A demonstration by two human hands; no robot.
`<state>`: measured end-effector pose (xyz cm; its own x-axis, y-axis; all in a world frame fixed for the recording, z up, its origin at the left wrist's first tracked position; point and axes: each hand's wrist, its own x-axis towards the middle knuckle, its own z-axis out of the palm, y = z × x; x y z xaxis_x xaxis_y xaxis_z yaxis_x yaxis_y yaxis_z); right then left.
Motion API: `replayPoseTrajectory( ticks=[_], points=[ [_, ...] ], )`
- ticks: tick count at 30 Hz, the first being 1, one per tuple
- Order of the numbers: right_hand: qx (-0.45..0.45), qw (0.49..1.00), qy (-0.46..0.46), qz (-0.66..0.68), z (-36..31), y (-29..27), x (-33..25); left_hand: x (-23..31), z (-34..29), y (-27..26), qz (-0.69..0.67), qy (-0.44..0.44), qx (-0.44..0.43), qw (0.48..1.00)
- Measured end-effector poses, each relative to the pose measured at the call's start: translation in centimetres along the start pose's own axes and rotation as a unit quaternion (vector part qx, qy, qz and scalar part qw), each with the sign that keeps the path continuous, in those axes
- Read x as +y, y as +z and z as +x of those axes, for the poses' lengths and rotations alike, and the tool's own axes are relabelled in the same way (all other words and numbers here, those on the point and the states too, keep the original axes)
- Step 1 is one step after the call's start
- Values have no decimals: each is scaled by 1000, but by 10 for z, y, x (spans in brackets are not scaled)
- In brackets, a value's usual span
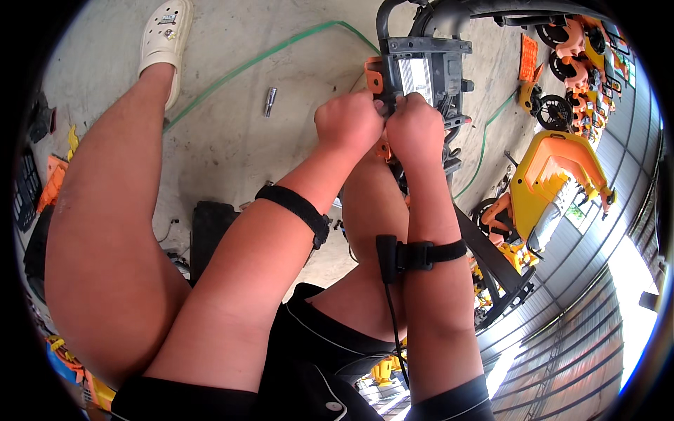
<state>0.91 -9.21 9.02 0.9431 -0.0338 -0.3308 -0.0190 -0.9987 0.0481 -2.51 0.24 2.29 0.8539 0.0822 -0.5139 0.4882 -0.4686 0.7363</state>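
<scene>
Side by side at the top middle, both my hands work against a black metal vehicle frame (430,46). My left hand (349,123) is closed, its thumb and fingertips pinched near the frame's left side. Close beside it, my right hand (415,126) is curled shut, knuckles up. What the fingers of either hand hold is hidden. A black unit with a white label (415,76) sits in the frame just beyond the right hand. An orange bracket (374,76) sticks out on the frame's left, above the left hand.
A shiny metal cylinder like a socket (270,102) lies on the concrete floor. A green hose (281,48) curves across it. To the right are a yellow scooter body (537,186) and several orange and yellow vehicles. A black box-like part (212,235) lies between my legs.
</scene>
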Motion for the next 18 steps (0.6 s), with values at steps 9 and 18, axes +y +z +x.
replayPoseTrajectory(
  ticks=[9, 18],
  points=[
    [-19, 1000, 19, -9, -1, -7, -7, 13, -19, 19, -68, -100, 42, 992],
    [-46, 999, -9, -16, 2, -10, 2, 12, -24, 27, -80, -91, 41, 992]
  ],
)
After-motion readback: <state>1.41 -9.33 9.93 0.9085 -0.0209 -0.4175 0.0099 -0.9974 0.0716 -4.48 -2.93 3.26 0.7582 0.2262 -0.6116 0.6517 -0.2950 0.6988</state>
